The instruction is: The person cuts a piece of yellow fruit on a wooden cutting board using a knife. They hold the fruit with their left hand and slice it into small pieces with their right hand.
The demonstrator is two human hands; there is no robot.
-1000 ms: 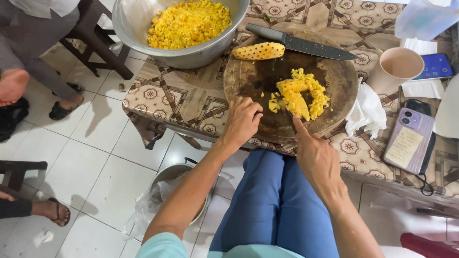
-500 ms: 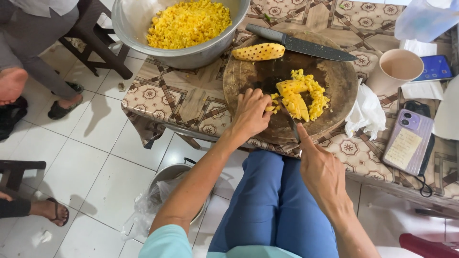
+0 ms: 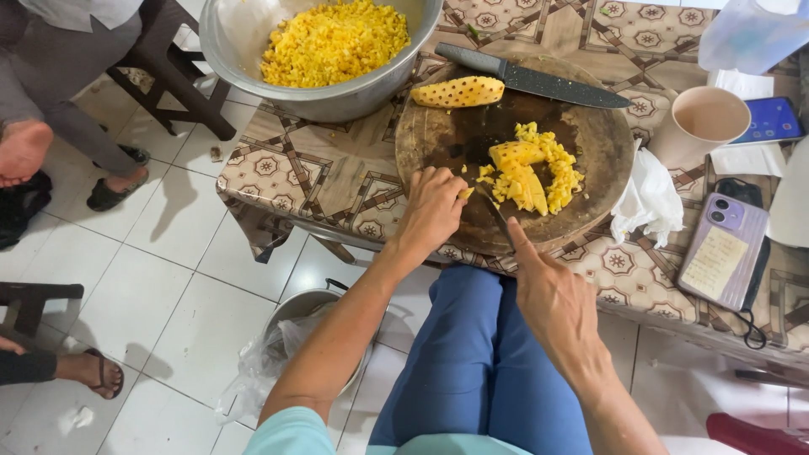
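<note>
A round dark wooden cutting board [image 3: 434, 139] lies on the patterned table. On it sits a peeled pineapple chunk [image 3: 518, 173] among small yellow cut pieces [image 3: 563, 173]. My left hand [image 3: 434, 206] rests on the board's near left part, fingers curled on a small pineapple piece [image 3: 465, 194]. My right hand [image 3: 556, 303] grips a knife [image 3: 499, 221] at the board's near edge, index finger along its spine, blade pointing toward the chunk. A pineapple slice with skin [image 3: 459, 91] and a second long dark knife [image 3: 531, 80] lie at the board's far side.
A big metal bowl [image 3: 253, 76] of chopped pineapple stands far left on the table. A cup [image 3: 704, 122], crumpled tissue [image 3: 649, 198] and two phones [image 3: 725, 248] lie to the right. A pot with a plastic bag [image 3: 291, 345] sits on the floor; other people's feet [image 3: 21, 147] at left.
My left hand reached in to the cut pieces, then drew back a little with a small piece. My right hand slid slightly down toward me with the knife.
</note>
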